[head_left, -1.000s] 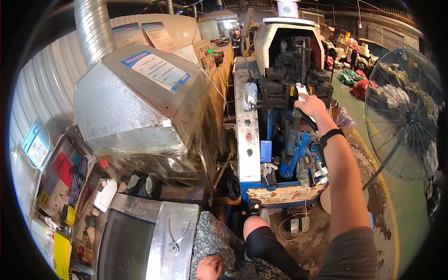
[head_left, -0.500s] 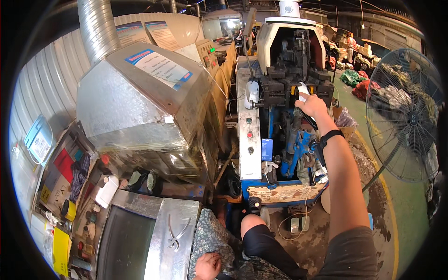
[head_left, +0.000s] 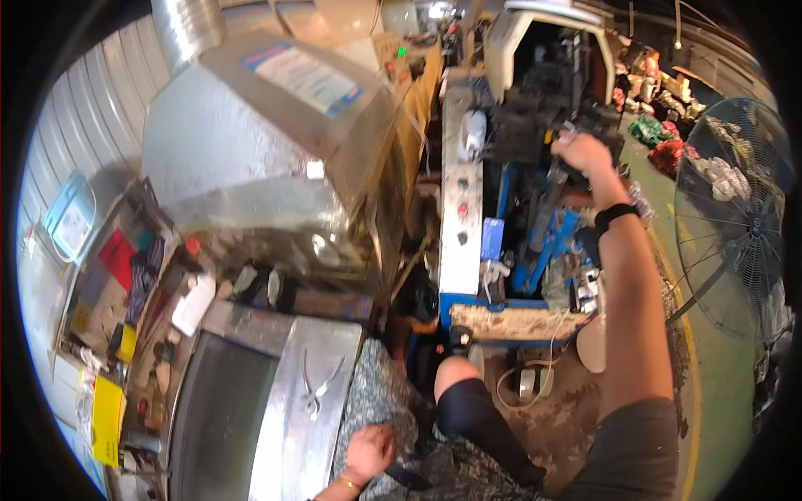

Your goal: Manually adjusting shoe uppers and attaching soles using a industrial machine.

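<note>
My right hand (head_left: 585,154) reaches out to the dark metal machine (head_left: 514,134) ahead. Its fingers are closed together at the machine's front, and a small pale bit shows at the fingertips. Motion blur hides what that is. A black band (head_left: 616,215) circles the right wrist. My left hand (head_left: 370,451) rests loosely closed on the patterned cloth (head_left: 376,392) over my lap, with nothing seen in it. Left of my lap, metal pliers (head_left: 314,392) with spread handles lie on a shiny metal surface (head_left: 280,442).
A large metal hood (head_left: 242,150) with a duct stands at left. A panel with buttons (head_left: 462,209) runs along the machine, beside a small blue box (head_left: 492,239). Pedals (head_left: 535,382) sit on the floor below. At right stands a big caged fan (head_left: 752,230).
The view has swung slightly left and down. My right hand stays at the machine's front, but less of the white piece shows at its fingers. More of my left wrist is now visible.
</note>
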`<state>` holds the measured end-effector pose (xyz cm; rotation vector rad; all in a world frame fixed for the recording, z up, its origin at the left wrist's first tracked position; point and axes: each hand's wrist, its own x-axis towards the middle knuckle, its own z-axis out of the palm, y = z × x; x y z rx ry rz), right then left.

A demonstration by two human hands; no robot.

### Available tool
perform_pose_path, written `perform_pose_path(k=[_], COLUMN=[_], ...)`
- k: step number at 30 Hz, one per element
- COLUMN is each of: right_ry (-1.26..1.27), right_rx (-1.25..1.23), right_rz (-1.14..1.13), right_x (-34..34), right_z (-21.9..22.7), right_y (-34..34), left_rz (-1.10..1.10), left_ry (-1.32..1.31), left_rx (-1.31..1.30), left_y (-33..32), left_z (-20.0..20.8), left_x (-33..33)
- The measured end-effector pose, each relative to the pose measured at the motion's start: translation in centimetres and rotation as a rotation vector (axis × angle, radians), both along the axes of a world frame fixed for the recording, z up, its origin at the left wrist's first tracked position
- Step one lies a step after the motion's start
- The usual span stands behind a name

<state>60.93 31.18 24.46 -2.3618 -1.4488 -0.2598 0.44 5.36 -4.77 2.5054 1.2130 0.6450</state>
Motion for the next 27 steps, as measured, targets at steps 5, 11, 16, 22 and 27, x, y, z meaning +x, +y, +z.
perform_pose_path(k=[5,11,16,22,27], right_ry=[-0.327,-0.206,-0.063,0.018,-0.018], right_rx=[-0.126,-0.161,-0.147,-0.121,-0.127], right_rz=[0.417,0.483,0.398,0.358,0.358], right_x=[3.7,7.9,9.2,9.8,9.5], right_z=[-0.8,-0.6,-1.0,-0.9,-0.7], right_y=[1.6,3.7,4.6,4.5,4.4], left_rz=[0.022,0.051,0.048,0.049,0.043], left_ry=[0.046,-0.028,-0.014,-0.063,-0.08], left_rx=[-0.045,-0.085,-0.071,-0.092,-0.072], left_y=[-0.1,0.1,0.2,0.2,0.3], left_z=[-0.2,-0.4,-0.1,-0.2,0.0], left_x=[-0.1,-0.1,-0.3,-0.4,-0.4])
